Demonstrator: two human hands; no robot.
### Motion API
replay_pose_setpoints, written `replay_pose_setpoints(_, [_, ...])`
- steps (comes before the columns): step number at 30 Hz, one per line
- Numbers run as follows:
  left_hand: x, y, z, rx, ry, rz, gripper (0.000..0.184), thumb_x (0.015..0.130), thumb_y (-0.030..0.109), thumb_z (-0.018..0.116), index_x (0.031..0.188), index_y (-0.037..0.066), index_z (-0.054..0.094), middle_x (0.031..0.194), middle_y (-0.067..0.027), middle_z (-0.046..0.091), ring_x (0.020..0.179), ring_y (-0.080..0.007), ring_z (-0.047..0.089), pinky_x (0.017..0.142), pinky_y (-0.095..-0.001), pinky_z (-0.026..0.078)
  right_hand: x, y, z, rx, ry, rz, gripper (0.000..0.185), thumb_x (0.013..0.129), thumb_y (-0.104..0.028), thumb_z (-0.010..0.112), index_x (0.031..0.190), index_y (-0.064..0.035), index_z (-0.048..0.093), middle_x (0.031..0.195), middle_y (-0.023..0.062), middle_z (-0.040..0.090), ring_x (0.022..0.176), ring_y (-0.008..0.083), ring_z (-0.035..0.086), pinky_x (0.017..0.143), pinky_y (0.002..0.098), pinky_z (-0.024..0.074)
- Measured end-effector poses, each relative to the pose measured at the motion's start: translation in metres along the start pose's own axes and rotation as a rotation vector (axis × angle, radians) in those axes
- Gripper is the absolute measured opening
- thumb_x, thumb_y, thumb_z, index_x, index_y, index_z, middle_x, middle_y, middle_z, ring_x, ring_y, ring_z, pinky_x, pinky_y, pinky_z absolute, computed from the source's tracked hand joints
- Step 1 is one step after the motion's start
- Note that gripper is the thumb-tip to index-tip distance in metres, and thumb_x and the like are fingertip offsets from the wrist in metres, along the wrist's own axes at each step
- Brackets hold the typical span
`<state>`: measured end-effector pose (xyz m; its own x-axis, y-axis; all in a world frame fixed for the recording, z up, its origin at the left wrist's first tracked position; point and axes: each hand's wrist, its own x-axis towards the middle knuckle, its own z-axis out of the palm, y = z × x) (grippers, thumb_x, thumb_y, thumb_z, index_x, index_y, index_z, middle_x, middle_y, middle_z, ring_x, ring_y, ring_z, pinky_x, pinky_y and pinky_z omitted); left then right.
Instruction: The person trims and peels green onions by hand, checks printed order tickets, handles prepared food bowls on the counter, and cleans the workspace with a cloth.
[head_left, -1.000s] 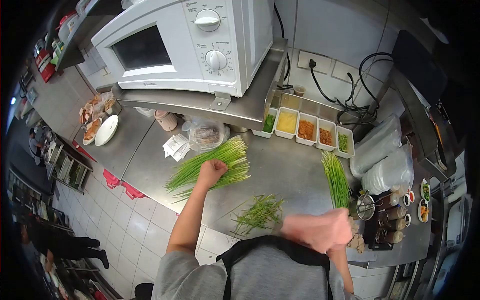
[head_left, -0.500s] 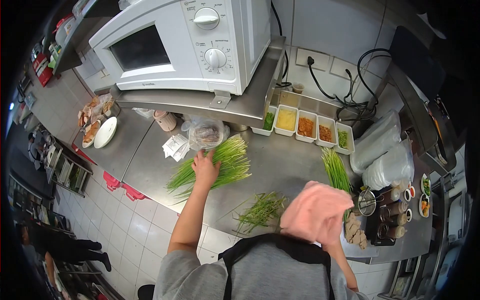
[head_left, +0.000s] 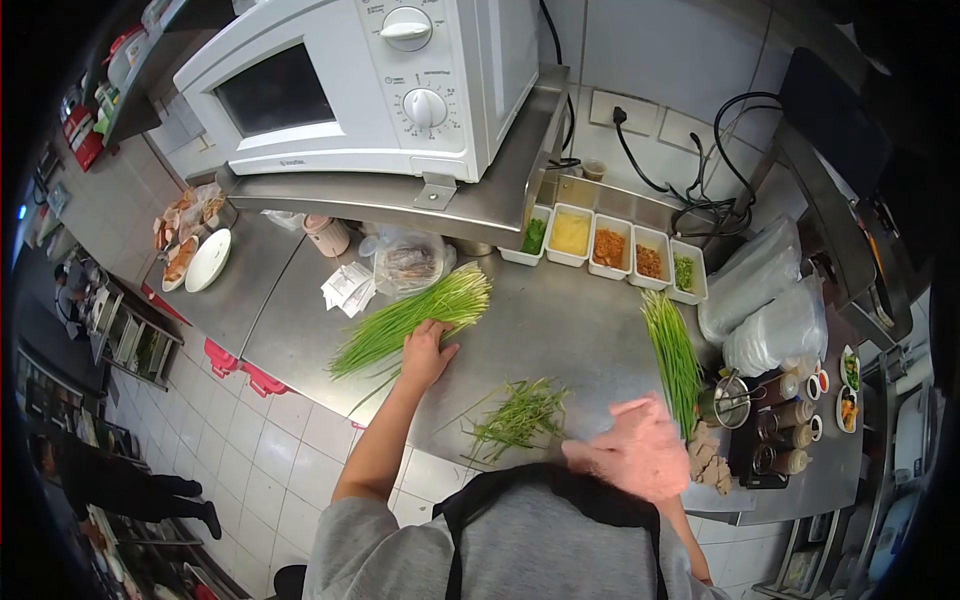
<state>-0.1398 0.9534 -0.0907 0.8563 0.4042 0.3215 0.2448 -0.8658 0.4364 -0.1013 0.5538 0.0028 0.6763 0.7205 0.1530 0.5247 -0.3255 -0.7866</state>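
Note:
My left hand (head_left: pixel 426 356) rests on the near edge of a long bunch of green stalks (head_left: pixel 405 318), fingers spread against it. The bunch lies slantwise on the steel counter (head_left: pixel 560 325). A pink cloth (head_left: pixel 635 450) covers my right hand, whose fingers are hidden beneath it. Between the two hands sits a small heap of cut greens (head_left: pixel 517 418). Beyond the cloth is a second green bunch (head_left: pixel 672 360), with pale brown pieces (head_left: pixel 709 460) near its lower end.
A microwave (head_left: pixel 360 90) stands on a raised shelf (head_left: pixel 400 195). Behind the counter are white tubs of toppings (head_left: pixel 611 247), a plastic bag (head_left: pixel 408 260) and paper packets (head_left: pixel 348 288). Bottles (head_left: pixel 795 436) stand at right. Another person (head_left: pixel 110 480) is at far left.
My left hand has shifted right and toward me along the bunch, which is gathered more narrowly. The pink cloth has changed shape and sits slightly lower than half a second ago.

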Motion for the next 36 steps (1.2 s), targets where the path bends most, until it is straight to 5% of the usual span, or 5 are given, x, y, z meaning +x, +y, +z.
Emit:
replay_pose_setpoints(5, [0.004, -0.023, 0.014, -0.042, 0.006, 0.023, 0.021, 0.070, 0.015, 0.070, 0.088, 0.009, 0.062, 0.095, -0.0073, 0.057, 0.092, -0.0266, 0.055, 0.077, -0.0390, 0.042, -0.005, 0.044, 0.007, -0.315, -0.009, 0.048, 0.055, 0.086, -0.045, 0.049, 0.130, -0.0118, 0.042, 0.133, 0.0042, 0.043, 0.124, 0.0208, 0.040, 0.108, 0.0431, 0.0238])
replay_pose_setpoints(13, [0.009, -0.021, 0.027, 0.028, 0.081, -0.056, 0.010, 0.076, 0.013, 0.063, 0.082, 0.007, 0.058, 0.092, -0.0093, 0.055, 0.089, -0.0305, 0.054, 0.074, -0.0447, 0.042, -0.016, 0.064, 0.019, -0.312, 0.055, 0.092, 0.053, 0.085, -0.042, 0.050, 0.129, -0.0115, 0.043, 0.131, 0.0059, 0.044, 0.123, 0.0210, 0.041, 0.108, 0.0428, 0.0233])
replay_pose_setpoints(28, [-0.005, -0.006, 0.003, 0.068, -0.022, -0.146, 0.013, 0.079, 0.016, 0.062, 0.090, 0.009, 0.062, 0.085, -0.0090, 0.060, 0.085, -0.0261, 0.058, 0.069, -0.0401, 0.044, -0.026, 0.073, 0.030, -0.441, 0.026, 0.060, 0.049, 0.084, -0.035, 0.052, 0.126, -0.0109, 0.045, 0.128, 0.0091, 0.047, 0.121, 0.0212, 0.043, 0.108, 0.0424, 0.0224])
replay_pose_setpoints(34, [-0.006, 0.056, -0.051, -0.965, -0.279, -0.236, 0.019, 0.093, 0.016, 0.049, 0.085, 0.002, 0.059, 0.071, -0.0035, 0.054, 0.060, -0.0126, 0.050, 0.056, -0.0243, 0.041, 0.014, 0.041, 0.041, -0.586, 0.028, -0.167, 0.048, 0.084, -0.032, 0.053, 0.126, -0.0107, 0.046, 0.127, 0.0103, 0.047, 0.120, 0.0213, 0.044, 0.108, 0.0422, 0.0220])
replay_pose_setpoints(36, [-0.010, 0.104, -0.071, -1.102, -0.408, -0.226, 0.019, 0.095, 0.015, 0.046, 0.090, 0.003, 0.059, 0.068, 0.0001, 0.051, 0.058, -0.0078, 0.046, 0.053, -0.0206, 0.037, 0.046, -0.015, 0.029, -0.581, -0.026, -0.147, 0.036, 0.080, -0.023, 0.052, 0.114, -0.0094, 0.049, 0.113, 0.0104, 0.051, 0.111, 0.0220, 0.049, 0.099, 0.0391, 0.0302])
